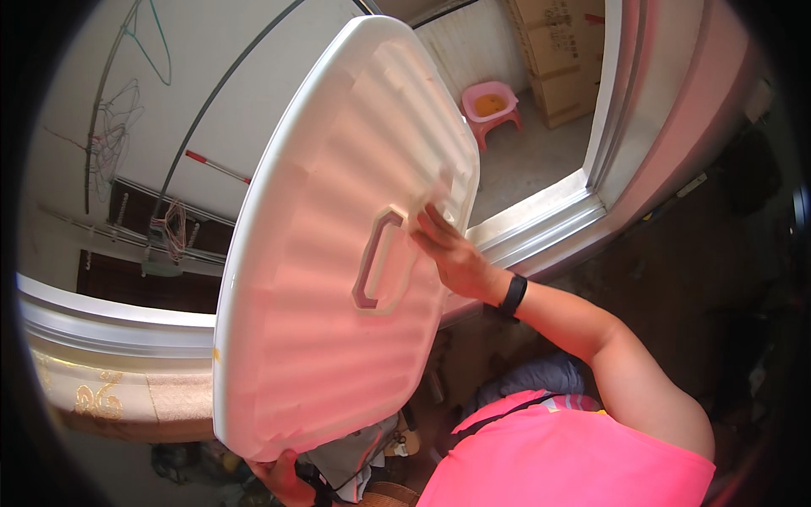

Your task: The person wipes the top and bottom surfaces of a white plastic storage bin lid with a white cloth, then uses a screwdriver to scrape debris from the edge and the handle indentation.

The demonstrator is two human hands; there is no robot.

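Observation:
A large white plastic lid or panel [329, 222] with a ribbed face and a recessed handle [380, 260] stands tilted on edge in front of me, tinted pink by the light. My left hand [279, 475] grips its lower edge, thumb on the near face. My right hand [453, 260], with a black band at the wrist, lies against the ribbed face beside the handle. Under its fingertips is a pale, blurred, thin thing [437, 193], perhaps a cloth or tissue. A small yellow mark shows on the panel's left rim.
Behind the panel runs a window sill with metal tracks [545, 228]. Beyond it are a pink basin [490, 101] of orange liquid on a red stool [500, 127], cardboard boxes [561, 63] and wire hangers [117, 139]. A patterned cushioned ledge [127, 399] lies at left; bags and cloth lie below.

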